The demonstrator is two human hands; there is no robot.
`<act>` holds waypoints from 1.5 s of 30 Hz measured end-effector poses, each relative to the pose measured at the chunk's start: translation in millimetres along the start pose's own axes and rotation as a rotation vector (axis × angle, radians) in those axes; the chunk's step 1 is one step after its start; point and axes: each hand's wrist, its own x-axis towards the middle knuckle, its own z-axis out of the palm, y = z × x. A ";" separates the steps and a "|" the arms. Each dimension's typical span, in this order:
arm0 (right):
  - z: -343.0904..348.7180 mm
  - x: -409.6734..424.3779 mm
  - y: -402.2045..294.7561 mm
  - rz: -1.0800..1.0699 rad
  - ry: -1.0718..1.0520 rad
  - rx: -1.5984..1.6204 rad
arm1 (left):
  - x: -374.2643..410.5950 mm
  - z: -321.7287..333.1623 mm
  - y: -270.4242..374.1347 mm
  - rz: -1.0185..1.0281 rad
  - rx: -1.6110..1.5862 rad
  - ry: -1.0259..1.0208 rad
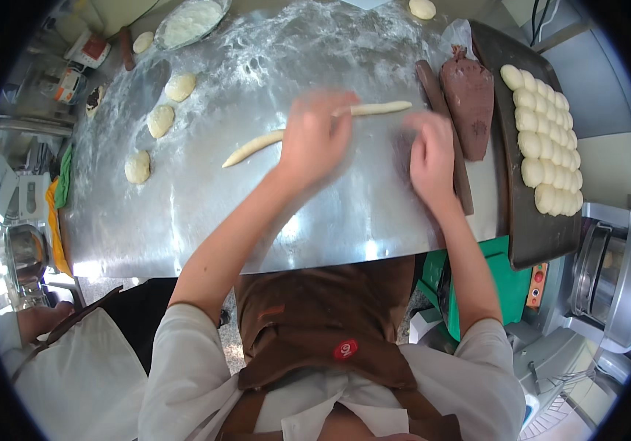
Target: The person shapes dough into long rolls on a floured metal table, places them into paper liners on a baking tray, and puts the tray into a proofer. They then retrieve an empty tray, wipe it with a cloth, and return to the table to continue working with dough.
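My left hand [318,138], blurred by motion, is over pale dough on the steel worktop [348,215]. A tapered dough strip [252,148] sticks out on its left, and another dough length [384,107] extends to the right beyond its fingers. Whether these are one rope or two is hidden under the hand. My right hand [434,157] is just past that right tip, with blurred, partly curled fingers and nothing visible in it. Beside it lies a long brown rolling pin [445,135]. A tied plastic bag of brown paste [467,105] lies along the pin.
A dark baking tray [541,242] at right holds rows of joined dough pieces [550,143]. Dough balls [160,121] lie at left, below a bowl of flour [172,41]. Another person's hand [48,321] shows at lower left. A green container [497,286] stands under the tray.
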 end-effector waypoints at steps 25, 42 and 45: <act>-34.2 -58.5 -49.6 0.026 -0.253 -0.041 | -99.8 12.9 37.7 -0.003 0.173 -0.020; 58.4 81.1 11.9 -0.089 0.031 -0.210 | 23.8 -65.1 -137.6 -0.176 0.642 0.091; 57.1 52.9 14.2 0.012 0.032 -0.188 | 7.7 -46.8 -133.6 -0.132 0.580 -0.137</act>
